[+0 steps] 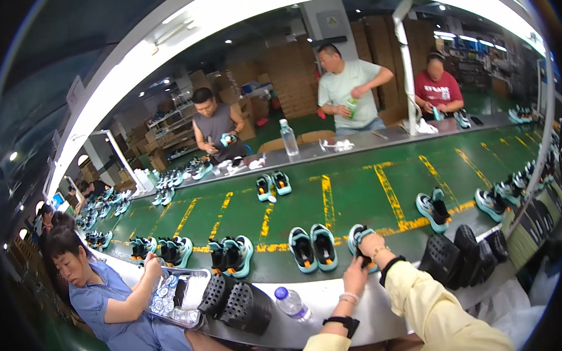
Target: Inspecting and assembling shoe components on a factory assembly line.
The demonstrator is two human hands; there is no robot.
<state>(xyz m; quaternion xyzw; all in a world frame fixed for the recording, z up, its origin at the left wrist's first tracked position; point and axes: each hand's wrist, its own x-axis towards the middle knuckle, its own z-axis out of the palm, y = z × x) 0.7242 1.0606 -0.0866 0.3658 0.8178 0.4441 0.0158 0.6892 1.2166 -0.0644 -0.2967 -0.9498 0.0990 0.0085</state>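
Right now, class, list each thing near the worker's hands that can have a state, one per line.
teal shoe: on the green belt, gripped by both hands
right hand: closed on the shoe
left hand: fingers on the shoe
shoe pair: upright on belt, untouched
water bottle: lying down, capped

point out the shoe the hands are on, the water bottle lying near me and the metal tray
teal shoe (357, 233), head view, toe end
water bottle (291, 303), head view, clear body
metal tray (197, 272), head view, far rim
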